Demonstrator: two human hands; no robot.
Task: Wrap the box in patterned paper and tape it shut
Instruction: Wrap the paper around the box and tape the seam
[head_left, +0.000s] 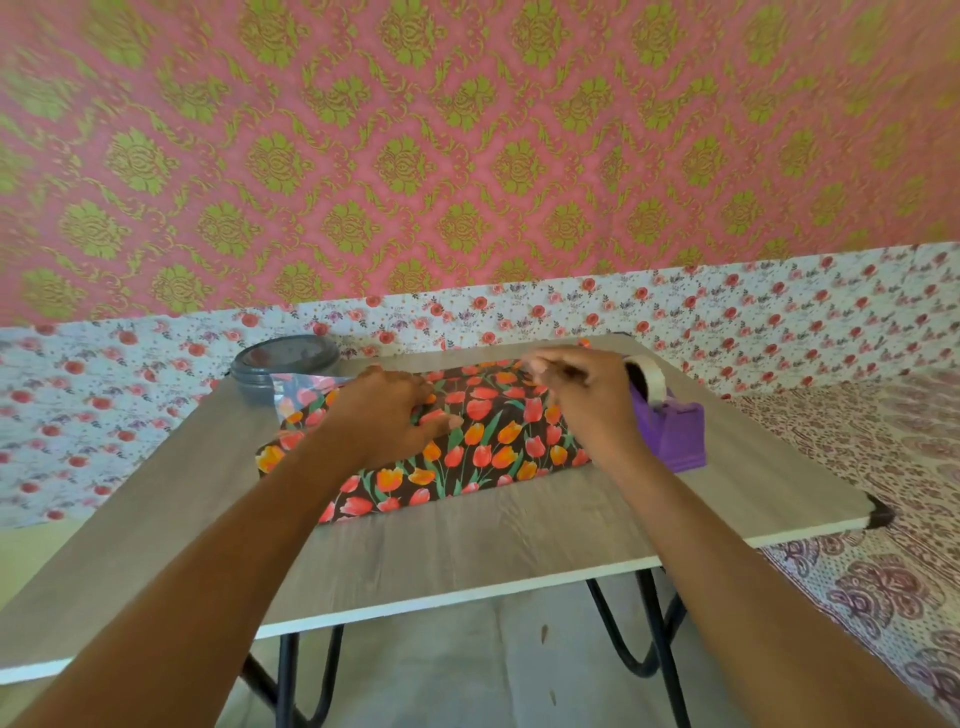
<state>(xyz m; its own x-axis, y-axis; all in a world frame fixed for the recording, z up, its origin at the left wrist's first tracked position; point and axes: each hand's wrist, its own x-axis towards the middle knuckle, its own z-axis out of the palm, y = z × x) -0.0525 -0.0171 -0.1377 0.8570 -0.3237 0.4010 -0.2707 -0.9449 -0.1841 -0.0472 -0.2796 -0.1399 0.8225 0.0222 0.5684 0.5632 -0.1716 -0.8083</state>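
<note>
Tulip-papered box (493, 431) on grey table (467, 545); pink damask wall (467, 130) behind

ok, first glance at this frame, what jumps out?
The tulip-papered box in the middle of the table, with both hands on it: left hand pressing flat, right hand at the far edge, grip unclear. A purple tape dispenser sits to its right, and the pink-and-green damask wall fills the top half.
</note>
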